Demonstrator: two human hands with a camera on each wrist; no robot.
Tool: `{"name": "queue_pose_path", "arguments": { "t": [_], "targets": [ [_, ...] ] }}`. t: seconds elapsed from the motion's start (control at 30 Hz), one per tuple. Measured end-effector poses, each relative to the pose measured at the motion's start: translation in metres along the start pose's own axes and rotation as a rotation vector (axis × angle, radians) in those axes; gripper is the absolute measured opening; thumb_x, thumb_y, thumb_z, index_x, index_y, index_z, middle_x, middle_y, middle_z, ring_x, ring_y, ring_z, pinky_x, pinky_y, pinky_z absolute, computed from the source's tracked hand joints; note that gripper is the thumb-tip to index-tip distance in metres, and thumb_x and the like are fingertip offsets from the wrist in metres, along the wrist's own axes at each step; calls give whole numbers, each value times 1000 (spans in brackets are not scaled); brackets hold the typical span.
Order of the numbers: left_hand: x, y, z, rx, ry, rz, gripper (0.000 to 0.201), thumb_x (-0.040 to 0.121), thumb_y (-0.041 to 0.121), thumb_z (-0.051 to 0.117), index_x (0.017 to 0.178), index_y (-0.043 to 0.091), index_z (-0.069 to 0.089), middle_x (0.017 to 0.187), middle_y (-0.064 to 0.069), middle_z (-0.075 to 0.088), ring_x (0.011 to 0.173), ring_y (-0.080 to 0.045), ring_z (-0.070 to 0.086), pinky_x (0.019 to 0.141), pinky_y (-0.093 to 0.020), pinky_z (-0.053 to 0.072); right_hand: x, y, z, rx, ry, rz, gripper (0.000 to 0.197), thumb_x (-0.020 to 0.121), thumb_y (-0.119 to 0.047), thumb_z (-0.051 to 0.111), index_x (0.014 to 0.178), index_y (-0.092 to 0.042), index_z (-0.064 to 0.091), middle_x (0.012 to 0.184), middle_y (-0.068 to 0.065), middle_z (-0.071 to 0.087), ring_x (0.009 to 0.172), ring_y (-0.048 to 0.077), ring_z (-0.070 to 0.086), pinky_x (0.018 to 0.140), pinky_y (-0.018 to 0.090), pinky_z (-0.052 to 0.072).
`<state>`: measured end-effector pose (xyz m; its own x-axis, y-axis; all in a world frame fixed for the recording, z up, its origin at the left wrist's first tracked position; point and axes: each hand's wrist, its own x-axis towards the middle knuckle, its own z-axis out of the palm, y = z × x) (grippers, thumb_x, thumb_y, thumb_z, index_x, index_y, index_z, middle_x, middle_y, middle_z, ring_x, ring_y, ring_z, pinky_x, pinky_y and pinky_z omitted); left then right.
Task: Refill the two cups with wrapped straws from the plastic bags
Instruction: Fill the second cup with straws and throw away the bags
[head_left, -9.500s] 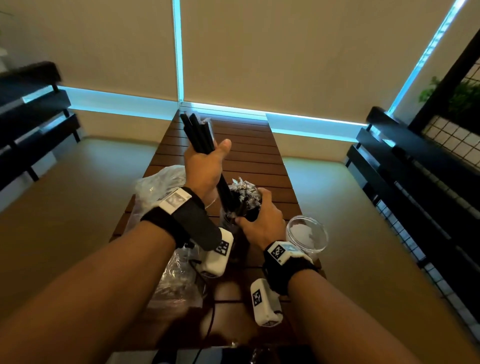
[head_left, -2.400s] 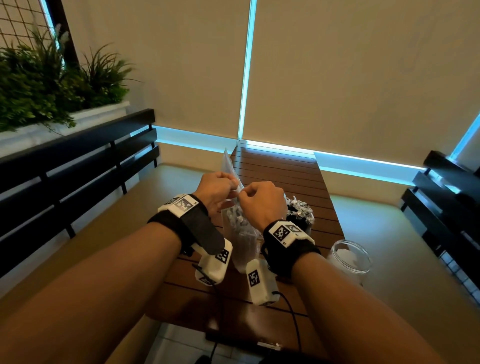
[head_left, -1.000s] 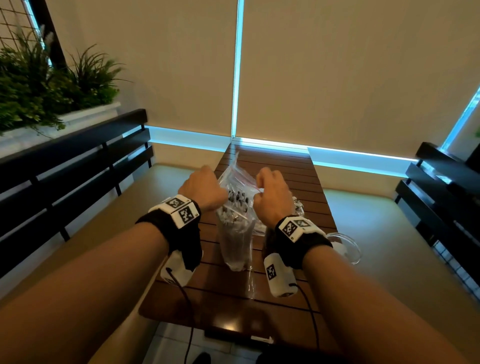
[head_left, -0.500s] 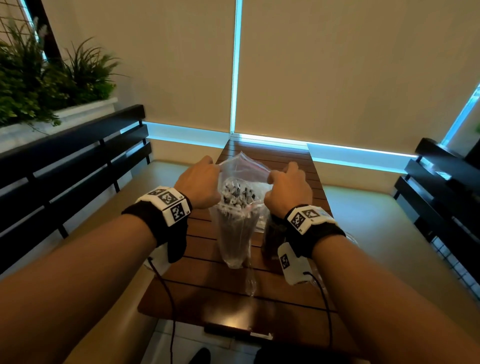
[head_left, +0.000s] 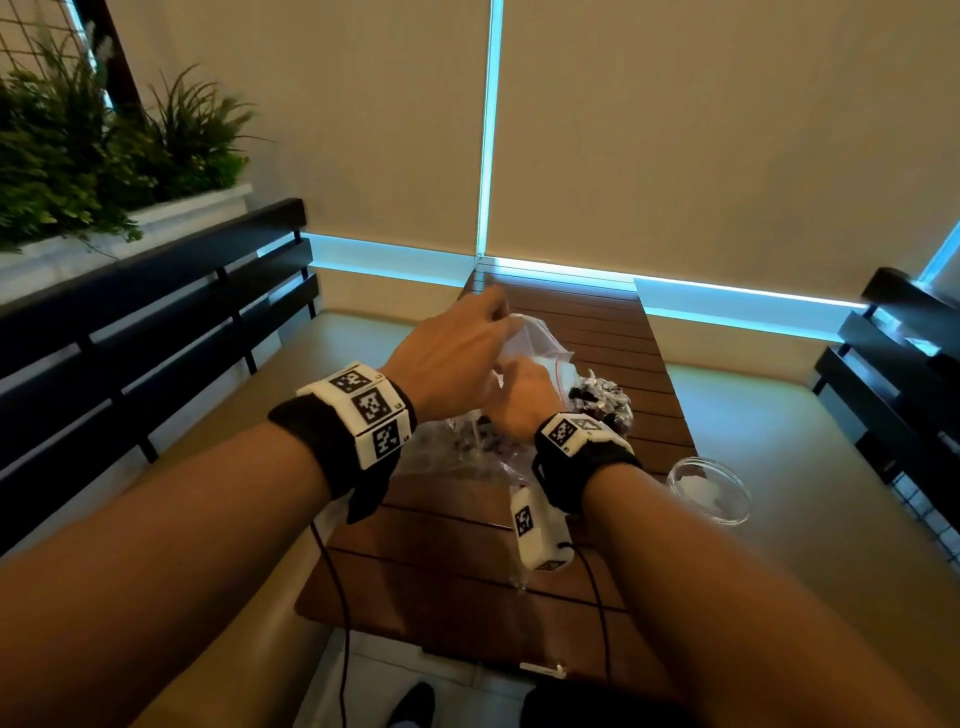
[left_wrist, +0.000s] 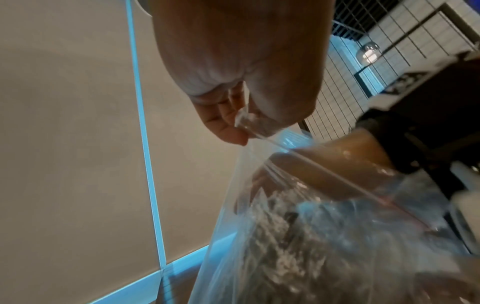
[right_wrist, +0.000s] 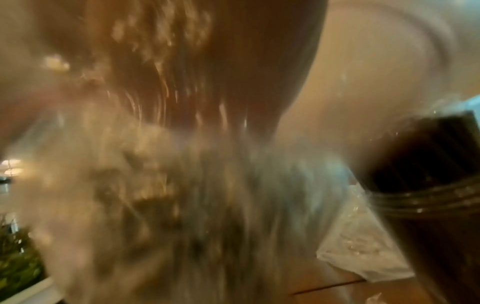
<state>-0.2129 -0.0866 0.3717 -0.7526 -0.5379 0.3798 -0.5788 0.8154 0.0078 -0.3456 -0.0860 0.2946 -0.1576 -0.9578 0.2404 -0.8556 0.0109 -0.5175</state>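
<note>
1. Head view: the left hand (head_left: 457, 353) pinches the top edge of a clear plastic bag (head_left: 540, 345) and holds it up over the wooden surface (head_left: 597, 322). The right hand (head_left: 522, 402) is sunk into the bag's mouth; its fingers are hidden, so I cannot tell whether its grip has closed on anything. Just beyond the bag stands a cup of straws (head_left: 605, 408), already full. An empty clear cup (head_left: 709, 493) stands at the surface's right edge, apart from the bag.

2. Left wrist view: the left hand's fingertips (left_wrist: 228, 133) and thumb squeeze the zip strip of the bag (left_wrist: 233, 236). Inside lie wrapped straws (left_wrist: 280, 246), dark with crinkly, shiny wrappers. The film looks thin, limp and slippery; the stiffer zip strip is the best place to hold it. The straws should be light and fairly stiff, best taken as a bunch around the middle.

3. Right wrist view: mostly blur, with film and wrappers right against the lens. The filled cup (right_wrist: 428, 205) shows at the right, dark straws upright inside it.
</note>
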Motion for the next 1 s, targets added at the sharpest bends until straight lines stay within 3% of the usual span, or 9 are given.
{"name": "queue_pose_path", "arguments": {
  "t": [0.07, 0.17, 0.3, 0.4, 0.57, 0.7, 0.8, 0.93, 1.0],
  "targets": [
    [-7, -3, 10, 2, -91, 35, 51, 91, 27, 62, 138, 11, 50, 130, -7, 44, 106, -23, 53, 83, -37, 55, -1, 1, 8, -102, -112, 45, 26, 94, -32, 51, 101, -12, 66, 90, 6, 64, 90, 25, 64, 67, 30, 40],
    [-15, -11, 23, -14, -212, 24, 50, 91, 22, 60, 138, 12, 48, 132, -6, 42, 107, -23, 54, 83, -35, 54, -9, 4, 12, -169, -246, 75, 25, 91, -32, 57, 108, -16, 66, 106, 2, 67, 95, 18, 59, 79, 29, 35],
    [-17, -18, 30, -42, -218, -16, 50, 83, 10, 65, 132, 16, 53, 126, -3, 43, 100, -20, 54, 76, -33, 52, -19, 3, 3, -210, -129, -135, 21, 76, -30, 67, 93, -20, 61, 110, -2, 59, 99, 18, 53, 89, 38, 45],
    [-14, -19, 31, -65, -220, -34, 58, 84, 5, 60, 139, 16, 49, 130, -4, 42, 107, -22, 54, 81, -32, 52, -28, 4, 2, -468, -142, -224, 20, 81, -33, 62, 96, -21, 56, 107, 2, 55, 99, 24, 52, 90, 45, 43],
    [-9, -11, 32, -91, -251, 28, 58, 88, 9, 62, 143, 21, 49, 129, 1, 43, 107, -19, 53, 83, -26, 44, -31, 20, 3, -400, 8, -94, 31, 95, -43, 54, 93, -16, 69, 94, 3, 66, 87, 24, 63, 76, 38, 52],
    [-6, -8, 32, -96, -227, 82, 55, 90, 17, 66, 142, 22, 50, 131, 1, 44, 110, -18, 52, 87, -26, 45, -30, 16, 9, -288, -22, -174, 38, 98, -33, 47, 85, -7, 70, 88, 10, 68, 81, 26, 63, 66, 33, 45],
    [-7, -10, 29, -82, -207, 89, 56, 91, 13, 64, 145, 21, 48, 132, 1, 46, 113, -17, 50, 84, -23, 40, -27, 11, 15, -286, -142, -187, 31, 95, -28, 47, 97, -5, 67, 96, 13, 67, 88, 28, 65, 66, 30, 40],
    [-12, -15, 26, -64, -226, 66, 63, 88, 0, 57, 146, 22, 46, 130, 1, 46, 112, -16, 48, 81, -24, 40, -20, 6, 15, -460, -320, 47, 48, 91, -50, 50, 117, -12, 62, 112, 9, 62, 105, 28, 61, 75, 35, 45],
    [-15, -14, 27, -56, -238, 70, 63, 89, -1, 54, 146, 22, 46, 132, 1, 45, 114, -17, 48, 81, -24, 41, -18, 4, 17, -513, -403, 91, 45, 92, -44, 50, 124, -13, 58, 120, 9, 61, 110, 29, 60, 78, 36, 42]
  ]
}}
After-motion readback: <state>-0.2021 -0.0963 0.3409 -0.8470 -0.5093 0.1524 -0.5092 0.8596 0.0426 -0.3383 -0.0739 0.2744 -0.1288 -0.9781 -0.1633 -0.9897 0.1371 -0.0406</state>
